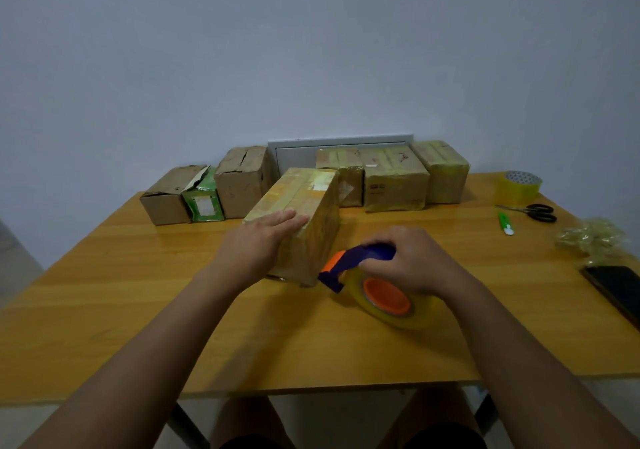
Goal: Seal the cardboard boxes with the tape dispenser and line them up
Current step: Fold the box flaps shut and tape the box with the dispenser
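Seemingly the taping of one box is near its end. From the head camera, the left hand point(266, 237) lies flat with straight fingers on the near top edge of the taped box point(304, 220), which stands in the middle of the wooden table point(138, 310), set at an angle. The right hand point(408, 261) grips the handle of the tape dispenser point(363, 275), whose blade end sits against the box's lower near corner; whether tape runs between them cannot be told. I judge the next move calls for cutting the tape cleanly, pressing it down, then sliding this box back into the row.

Behind, three sealed boxes point(394, 178) stand side by side near the wall, and three unsealed boxes point(207, 192) wait at the back left. On the right of the table lie a spare tape roll point(517, 187), scissors point(536, 211), a green cutter point(504, 223), crumpled tape point(592, 241) and a phone point(616, 289). A plain pale wall point(311, 50) stands behind.
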Available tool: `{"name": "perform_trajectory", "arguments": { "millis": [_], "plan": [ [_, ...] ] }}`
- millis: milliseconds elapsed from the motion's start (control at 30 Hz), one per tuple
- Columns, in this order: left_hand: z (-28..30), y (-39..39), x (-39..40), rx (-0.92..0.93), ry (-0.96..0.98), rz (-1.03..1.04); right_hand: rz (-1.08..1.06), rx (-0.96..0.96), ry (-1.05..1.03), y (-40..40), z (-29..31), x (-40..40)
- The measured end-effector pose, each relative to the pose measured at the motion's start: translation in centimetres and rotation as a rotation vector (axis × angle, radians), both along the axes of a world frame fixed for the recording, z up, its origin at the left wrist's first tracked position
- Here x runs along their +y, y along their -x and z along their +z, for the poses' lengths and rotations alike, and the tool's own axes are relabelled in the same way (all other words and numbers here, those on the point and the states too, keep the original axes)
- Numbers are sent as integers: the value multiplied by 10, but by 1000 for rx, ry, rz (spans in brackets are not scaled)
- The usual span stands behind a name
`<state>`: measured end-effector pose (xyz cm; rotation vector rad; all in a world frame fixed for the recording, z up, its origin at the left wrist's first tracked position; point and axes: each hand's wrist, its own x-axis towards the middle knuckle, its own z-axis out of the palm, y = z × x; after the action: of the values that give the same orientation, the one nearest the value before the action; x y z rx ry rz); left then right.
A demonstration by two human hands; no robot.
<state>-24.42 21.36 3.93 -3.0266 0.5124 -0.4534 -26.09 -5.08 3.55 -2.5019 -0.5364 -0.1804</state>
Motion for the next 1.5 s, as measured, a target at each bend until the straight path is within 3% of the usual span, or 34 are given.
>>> {"name": "perform_trajectory", "arguments": {
  "millis": [267, 433, 567, 767, 1167, 1500],
  "plan": [
    [-11, -8, 4, -112, 21, -97, -274, -122, -402, -7, -25, -12],
    [-25, -16, -10, -203, 21, -8, -373, -186, -566, -22, -41, 7],
    [-26, -14, -27, -232, 63, 67, -397, -247, -508, -28, -53, 20],
    [-11, -20, -46, -121, 261, 232, -407, -279, -453, -25, -61, 22],
    [-29, -28, -49, -299, 108, 240, -397, -253, -438, -30, -64, 17],
    [-9, -21, -52, -157, 160, 208, -392, -269, -445, -31, -63, 19]
  ]
}}
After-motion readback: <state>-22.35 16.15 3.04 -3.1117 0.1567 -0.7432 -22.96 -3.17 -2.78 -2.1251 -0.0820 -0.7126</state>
